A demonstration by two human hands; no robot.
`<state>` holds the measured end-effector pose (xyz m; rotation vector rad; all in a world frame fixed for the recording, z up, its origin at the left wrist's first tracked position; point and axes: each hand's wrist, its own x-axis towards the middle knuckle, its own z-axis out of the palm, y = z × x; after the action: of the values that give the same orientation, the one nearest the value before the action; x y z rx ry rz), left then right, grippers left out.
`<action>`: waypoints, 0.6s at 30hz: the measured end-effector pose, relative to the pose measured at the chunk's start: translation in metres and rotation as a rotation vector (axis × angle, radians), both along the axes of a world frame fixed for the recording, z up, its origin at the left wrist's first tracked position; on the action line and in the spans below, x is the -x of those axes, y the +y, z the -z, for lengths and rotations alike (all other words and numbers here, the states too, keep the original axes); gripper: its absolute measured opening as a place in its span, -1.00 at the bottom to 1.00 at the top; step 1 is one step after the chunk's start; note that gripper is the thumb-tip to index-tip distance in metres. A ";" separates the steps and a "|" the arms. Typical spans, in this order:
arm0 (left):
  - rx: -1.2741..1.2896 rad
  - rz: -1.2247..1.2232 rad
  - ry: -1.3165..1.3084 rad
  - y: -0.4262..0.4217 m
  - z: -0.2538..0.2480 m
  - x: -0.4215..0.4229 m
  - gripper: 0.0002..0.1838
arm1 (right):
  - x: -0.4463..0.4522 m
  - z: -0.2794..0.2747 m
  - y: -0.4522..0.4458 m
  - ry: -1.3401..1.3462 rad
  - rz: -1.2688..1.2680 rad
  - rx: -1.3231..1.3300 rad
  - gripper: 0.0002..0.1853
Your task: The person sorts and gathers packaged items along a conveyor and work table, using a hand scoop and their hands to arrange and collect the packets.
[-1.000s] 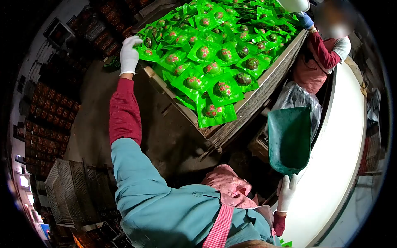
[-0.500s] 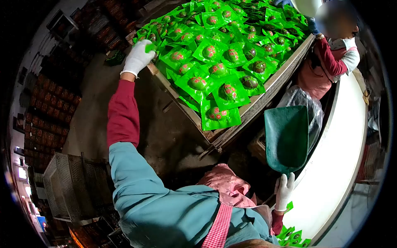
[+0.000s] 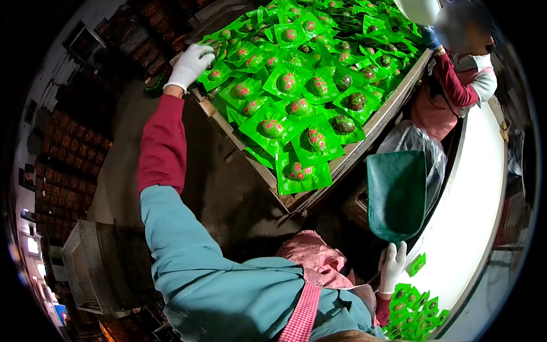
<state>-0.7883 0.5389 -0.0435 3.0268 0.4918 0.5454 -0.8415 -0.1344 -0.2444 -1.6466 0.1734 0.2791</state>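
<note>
— Dark stacks of crates (image 3: 71, 171) line the left of my feed, with brownish floor (image 3: 122, 148) beside them and a mesh basket (image 3: 85, 268) standing low down. What do you have further over?

— A big bin (image 3: 370, 134) with a wooden rim fills the top middle, a co-worker (image 3: 441, 105) in pink stands past its right side, and a long white surface (image 3: 467, 211) curves down the right.

— And the textures, same direction?

— Perforated walls on the basket, then worn, rough wood on the bin. Heaped inside it are glossy green packets (image 3: 299, 105), squarish, each bulging over a rounded lump, many with red markings. Crumpled clear plastic (image 3: 436, 162) shows behind the scoop (image 3: 397, 194), which is dark green with a smooth, hollowed pan. More packets lie scattered toward the near end of the white surface.

— How do you read the hands?

— The left hand (image 3: 191, 67), white-gloved, reaches far out to the bin's left corner. Its fingers bend over the packets there; from my seat I cannot tell whether they have hold of one. Lower and closer to the body, the right hand (image 3: 392, 268), also gloved, grips the scoop at its handle end, two fingers stretched toward the pan; the rest of that grip is hidden from me.
</note>
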 end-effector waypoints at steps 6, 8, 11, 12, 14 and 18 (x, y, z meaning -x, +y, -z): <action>-0.246 -0.069 -0.006 0.017 0.043 -0.045 -0.39 | -0.007 0.000 -0.002 -0.030 -0.035 0.066 -0.89; -0.248 -0.072 -0.003 0.033 0.046 -0.050 -0.52 | -0.008 -0.011 0.004 -0.031 -0.035 0.076 -0.89; -0.249 0.184 -0.069 0.015 0.042 -0.026 -0.69 | -0.008 -0.009 -0.001 -0.038 -0.012 0.070 -0.88; -0.375 0.279 -0.121 0.010 0.047 -0.019 -0.68 | -0.007 -0.005 -0.002 -0.049 0.004 0.045 -0.88; -0.321 0.252 -0.098 -0.009 0.053 -0.015 -0.71 | -0.004 0.021 -0.011 0.000 0.113 -0.059 -0.80; -0.652 0.656 0.037 0.042 0.055 -0.037 -0.66 | -0.007 0.012 0.000 -0.046 0.056 0.117 -0.78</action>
<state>-0.7508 0.5812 -0.0989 3.4648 -0.8265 0.6908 -0.8350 -0.1343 -0.2567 -1.7596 0.2043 0.1915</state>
